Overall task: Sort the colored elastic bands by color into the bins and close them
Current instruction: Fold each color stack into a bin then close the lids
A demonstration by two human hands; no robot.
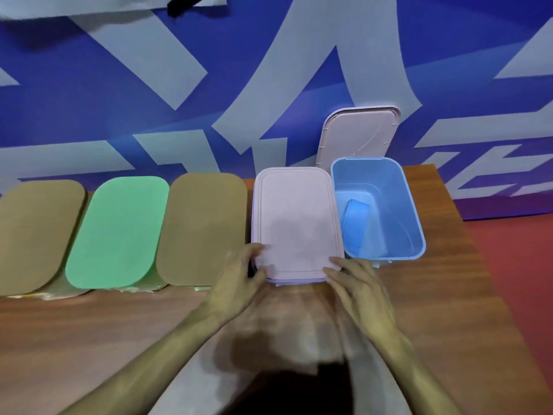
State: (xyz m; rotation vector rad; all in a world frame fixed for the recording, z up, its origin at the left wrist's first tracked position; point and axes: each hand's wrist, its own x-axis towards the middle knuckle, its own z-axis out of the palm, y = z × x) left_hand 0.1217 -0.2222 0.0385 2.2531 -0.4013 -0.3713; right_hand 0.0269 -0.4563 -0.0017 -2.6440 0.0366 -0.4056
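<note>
Five bins stand in a row on the wooden table (119, 330). A pale pink lid (296, 217) covers the fourth bin. My left hand (239, 280) touches that lid's near left corner with its fingertips. My right hand (359, 283) rests at its near right corner, fingers spread over the edge. The blue bin (410, 211) at the far right stands uncovered with a blue elastic band (354, 226) inside. Its loose pale lid (359, 133) leans upright against the wall behind it.
To the left stand a tan-lidded bin (203, 229), a green-lidded bin (119, 232) and another tan-lidded bin (36, 235). The blue and grey patterned wall (179, 85) runs close behind the row. The table's right edge drops to a red floor (520, 280).
</note>
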